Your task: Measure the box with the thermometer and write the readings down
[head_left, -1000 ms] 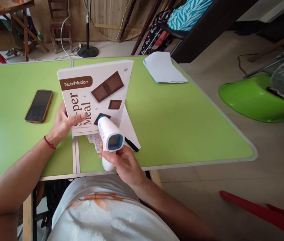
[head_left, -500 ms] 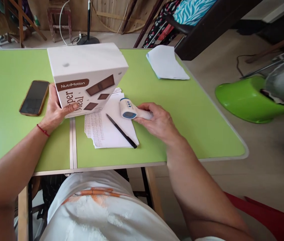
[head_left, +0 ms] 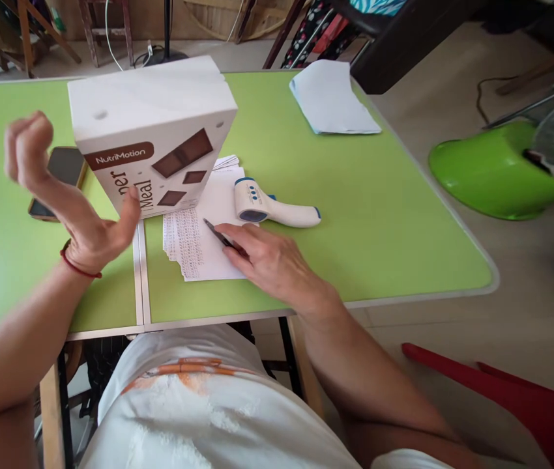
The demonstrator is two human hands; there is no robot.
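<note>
In the head view, my right hand [head_left: 277,266] is low over the white sheets [head_left: 221,195], and its fingers are pinching a black pen [head_left: 216,233]. The pen passes between my thumb and my index finger; its pointed end comes out toward the far left, over the sheets, and the other end is hidden under the hand. Just beyond these fingers lies the white thermometer [head_left: 279,210], partly at the right edge of the sheets, with its handle directed to the right. My left hand [head_left: 86,228] has its fingers spread and a little bent, raised at the left side of the white box [head_left: 160,146]. The thumb is before the lower front of this box, but whether it touches the cardboard, I cannot tell. The box stands on the green desk [head_left: 379,228], just behind the written columns of the sheets. Behind my left hand lies the phone [head_left: 66,168], partly covered by it. Around my left wrist there is a red bracelet [head_left: 81,270]. Near the far right corner of the desk lie folded papers [head_left: 333,98], well apart from both hands.
</note>
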